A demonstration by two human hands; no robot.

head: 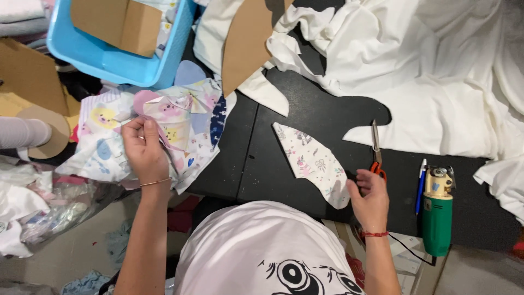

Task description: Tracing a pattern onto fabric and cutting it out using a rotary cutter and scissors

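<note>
My left hand [143, 148] pinches a piece of pastel printed fabric [169, 117] from a pile of printed scraps lying over the table's left edge. A cut, curved piece of white printed fabric [314, 163] lies on the black table [305, 109]. My right hand [370, 198] rests at that piece's lower right end, fingers curled, touching its edge. Orange-handled scissors [376, 150] lie just beyond my right hand.
A green and cream electric fabric cutter [437, 210] and a blue pen [421, 184] lie at the right. White cloth [436, 71] covers the far right. A brown cardboard pattern [245, 41] and a blue plastic basket [109, 54] sit at the back left.
</note>
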